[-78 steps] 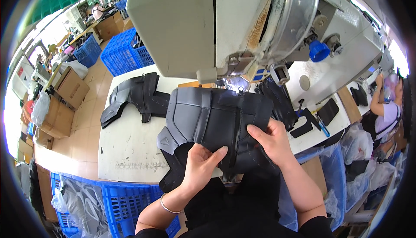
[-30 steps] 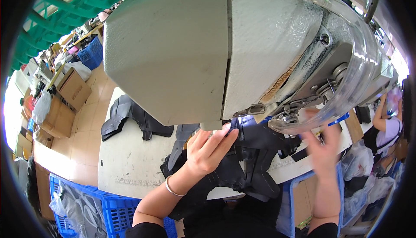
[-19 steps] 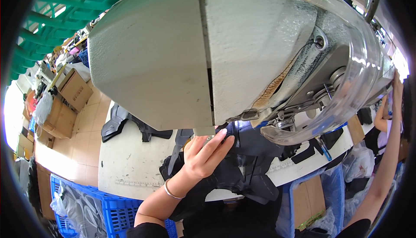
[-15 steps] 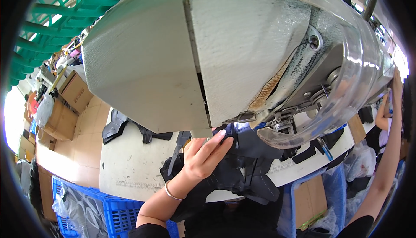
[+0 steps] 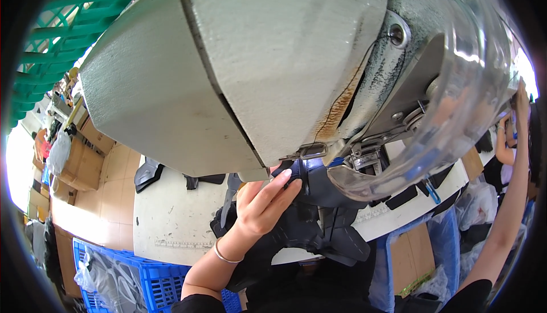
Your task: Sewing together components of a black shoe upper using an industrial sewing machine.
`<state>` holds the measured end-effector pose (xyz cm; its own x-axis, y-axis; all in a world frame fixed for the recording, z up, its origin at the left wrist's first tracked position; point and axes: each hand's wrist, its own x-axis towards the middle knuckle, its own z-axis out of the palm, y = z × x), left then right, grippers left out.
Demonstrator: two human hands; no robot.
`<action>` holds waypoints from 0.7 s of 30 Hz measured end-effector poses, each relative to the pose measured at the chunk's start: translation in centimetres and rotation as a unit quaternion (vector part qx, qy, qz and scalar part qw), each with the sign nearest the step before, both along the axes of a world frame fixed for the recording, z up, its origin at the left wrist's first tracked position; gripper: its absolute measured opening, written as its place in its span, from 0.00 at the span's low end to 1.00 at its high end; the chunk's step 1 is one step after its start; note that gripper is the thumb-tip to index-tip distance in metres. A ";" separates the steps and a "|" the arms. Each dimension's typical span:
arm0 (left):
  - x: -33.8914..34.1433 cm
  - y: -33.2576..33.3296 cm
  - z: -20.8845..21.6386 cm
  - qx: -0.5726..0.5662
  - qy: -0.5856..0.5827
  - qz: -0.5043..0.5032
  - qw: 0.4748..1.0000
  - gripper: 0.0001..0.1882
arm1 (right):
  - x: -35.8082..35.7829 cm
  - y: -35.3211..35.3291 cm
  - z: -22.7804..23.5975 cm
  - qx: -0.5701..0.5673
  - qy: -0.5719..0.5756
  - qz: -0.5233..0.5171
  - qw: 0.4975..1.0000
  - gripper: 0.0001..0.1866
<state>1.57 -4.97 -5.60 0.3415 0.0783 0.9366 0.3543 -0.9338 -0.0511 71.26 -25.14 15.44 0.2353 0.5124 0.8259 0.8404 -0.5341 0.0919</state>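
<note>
A large off-white sewing machine head [image 5: 285,62] fills the upper middle, tilted in view. Below it, my left hand [image 5: 263,203], with a bangle on its wrist, has its fingers closed on the edge of a black stitched workpiece [image 5: 336,236]. My thumb is mostly hidden. The workpiece is made of several joined panels and hangs over the table's front edge. At the far right, my raised right hand [image 5: 521,101] reaches to the machine's far end; its fingers are too small and washed out to read. A clear plastic guard [image 5: 393,185] curves around the needle area.
Loose black pieces [image 5: 149,175] lie on the white table [image 5: 165,216], which has a ruler strip. A blue-handled tool [image 5: 432,192] rests at the right. Blue crates [image 5: 142,281] stand below left, a blue-lined bin [image 5: 393,267] below right. A green basket [image 5: 74,28] hangs upper left.
The machine head appears larger and shifted left as my view moves. My left hand stays on the workpiece, and my right hand remains raised at the far right.
</note>
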 end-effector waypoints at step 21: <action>-0.4 -0.2 0.4 -0.014 0.042 0.013 0.999 0.16 | -1.2 1.1 -4.1 0.163 0.087 0.112 0.976 0.26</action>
